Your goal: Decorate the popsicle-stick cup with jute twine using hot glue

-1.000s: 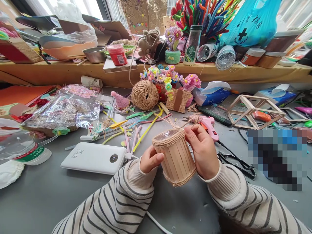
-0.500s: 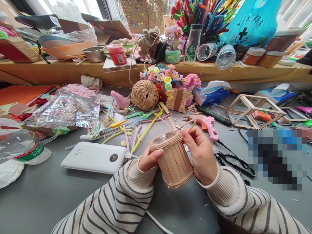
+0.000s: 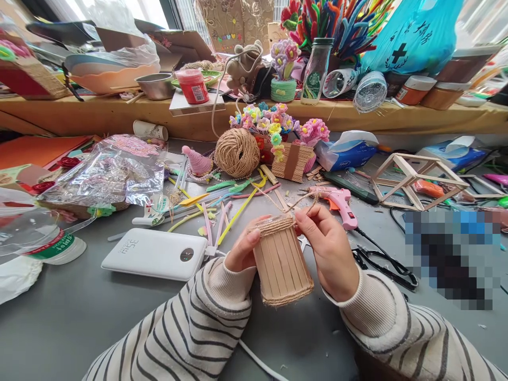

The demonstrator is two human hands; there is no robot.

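stick cup [image 3: 282,264] is being held between both hands just above the grey table [image 3: 79,328], close in at 6 o'clock of the view; long axis is running roughly 11-to-5, twine-wrapped rim up and away, base toward the body; left hand [image 3: 245,253] is sitting at the cup's 9 o'clock, closed on the wall with the thumb pressing the rim band; right hand [image 3: 331,256] is sitting at 3 o'clock, palm wrapped round the wall, fingertips [image 3: 305,217] closing on the rim at about 1 o'clock; loose twine end [image 3: 313,198] is leaving the rim right there, so the right hand is the nearer one to it; a strand is trailing off toward the twine ball [image 3: 237,153], well apart at 11 o'clock; glue gun [image 3: 337,203] is lying just beyond the right fingers at 1 o'clock, not touching; power bank [image 3: 156,255] is lying at 9 o'clock, scissors [image 3: 383,264] at 3 o'clock, both apart from the hands.
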